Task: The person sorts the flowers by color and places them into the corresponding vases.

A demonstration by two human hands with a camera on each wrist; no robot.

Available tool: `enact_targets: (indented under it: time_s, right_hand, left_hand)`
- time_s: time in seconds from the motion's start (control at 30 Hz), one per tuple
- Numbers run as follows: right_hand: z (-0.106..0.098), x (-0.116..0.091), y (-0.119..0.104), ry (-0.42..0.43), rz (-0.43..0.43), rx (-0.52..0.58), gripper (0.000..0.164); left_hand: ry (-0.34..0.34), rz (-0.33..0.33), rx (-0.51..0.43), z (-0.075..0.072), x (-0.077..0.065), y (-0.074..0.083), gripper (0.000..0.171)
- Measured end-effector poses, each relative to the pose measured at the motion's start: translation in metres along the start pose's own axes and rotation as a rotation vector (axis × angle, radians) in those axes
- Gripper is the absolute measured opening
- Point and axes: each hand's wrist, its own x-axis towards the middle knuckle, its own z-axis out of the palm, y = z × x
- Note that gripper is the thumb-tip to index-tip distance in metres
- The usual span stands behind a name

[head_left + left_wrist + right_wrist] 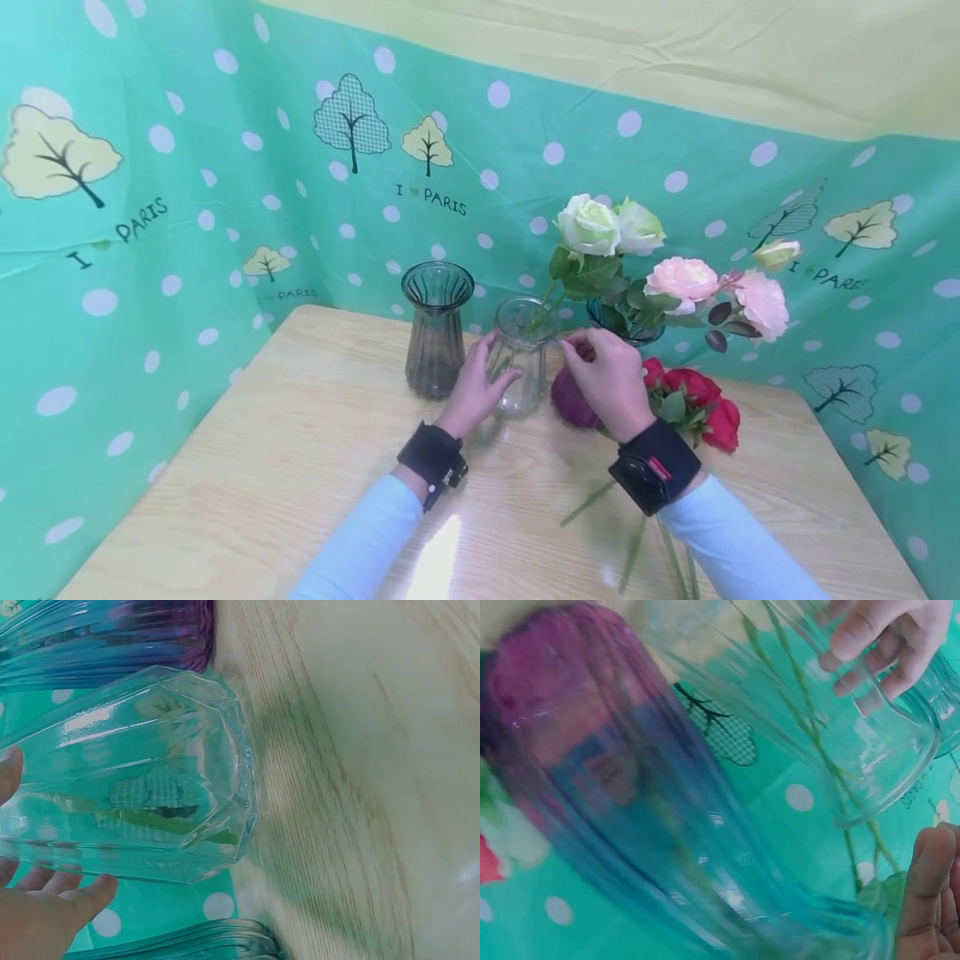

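Note:
A clear glass vase (520, 392) stands on the table between my hands. My left hand (474, 385) holds it from the left, thumb in front; its fingers (86, 900) show along the glass in the left wrist view. Green stems (810, 712) run down inside the vase, and white roses (590, 225) lean out over its right side. My right hand (609, 379) is at the right of the rim, thumb and forefinger close together. In the right wrist view its fingertips (932, 844) show near rim and leaves; I cannot tell whether they grip anything.
A grey glass vase (435, 350) stands to the left. Behind my right hand is a purple-and-blue vase (573, 402), with pink flowers (682, 279) above it. Red roses (692, 387) lie on the right, their stems (633, 554) reaching forward. A green patterned cloth (300, 208) hangs behind the table.

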Motion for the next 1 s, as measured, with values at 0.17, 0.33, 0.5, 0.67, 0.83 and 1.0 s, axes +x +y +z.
enact_targets:
  time_s: [0.17, 0.33, 0.5, 0.67, 0.83, 1.0]
  right_hand:
    - [-0.01, -0.03, 0.025, 0.012, 0.074, 0.002, 0.011]
    - [-0.021, -0.055, 0.056, 0.005, 0.182, -0.029, 0.012]
    - [-0.03, -0.072, 0.081, -0.01, 0.261, -0.063, 0.013]
    - [-0.037, -0.087, 0.1, -0.023, 0.331, -0.072, 0.013]
    - [-0.039, -0.1, 0.113, -0.063, 0.371, -0.059, 0.016]
    - [-0.035, -0.106, 0.12, -0.145, 0.417, -0.04, 0.018]
  left_hand:
    - [-0.009, 0.004, -0.006, 0.002, 0.0, -0.001, 0.076]
    - [-0.006, 0.005, -0.01, 0.001, 0.0, -0.001, 0.075]
    - [0.006, 0.006, -0.009, 0.0, 0.001, 0.0, 0.075]
    - [0.002, 0.005, -0.018, 0.001, 0.002, 0.0, 0.075]
    - [-0.003, -0.024, -0.018, 0.001, 0.001, 0.001, 0.076]
    - [-0.007, -0.019, -0.018, 0.001, 0.001, -0.001, 0.076]
